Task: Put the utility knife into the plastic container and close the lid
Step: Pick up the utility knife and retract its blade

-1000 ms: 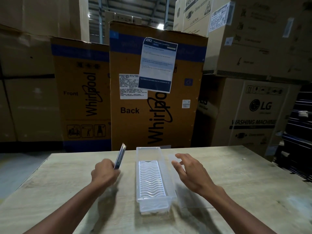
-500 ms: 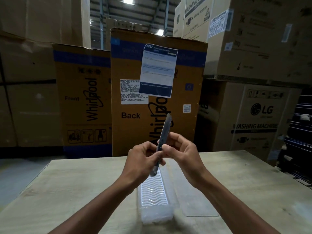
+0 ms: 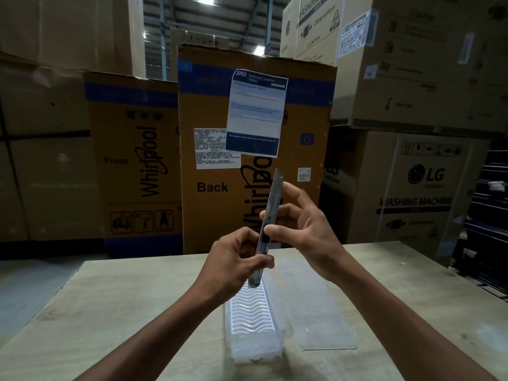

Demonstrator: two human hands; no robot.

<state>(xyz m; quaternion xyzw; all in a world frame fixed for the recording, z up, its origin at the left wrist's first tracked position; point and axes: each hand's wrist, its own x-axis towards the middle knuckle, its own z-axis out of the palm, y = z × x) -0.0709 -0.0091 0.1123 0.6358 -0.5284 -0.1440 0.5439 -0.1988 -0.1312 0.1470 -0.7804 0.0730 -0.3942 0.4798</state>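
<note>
Utility knife point(image 3: 268, 224) held upright above plastic container point(image 3: 254, 336), blade exposed, gripped low by left hand point(image 3: 236, 264), pinched higher by right hand point(image 3: 302, 229). Not yet inserted. Lid point(image 3: 316, 306) off, flat beside container; closing pending.

Both forearms are bare from the bottom edge of the frame up to the wrists, with no sleeve showing on either. The left hand point(image 3: 233, 264) is bare: no glove, ring or wristband shows. The right hand point(image 3: 305, 232) is likewise ungloved, with short, trimmed nails and a plain wrist carrying no watch or strap.
</note>
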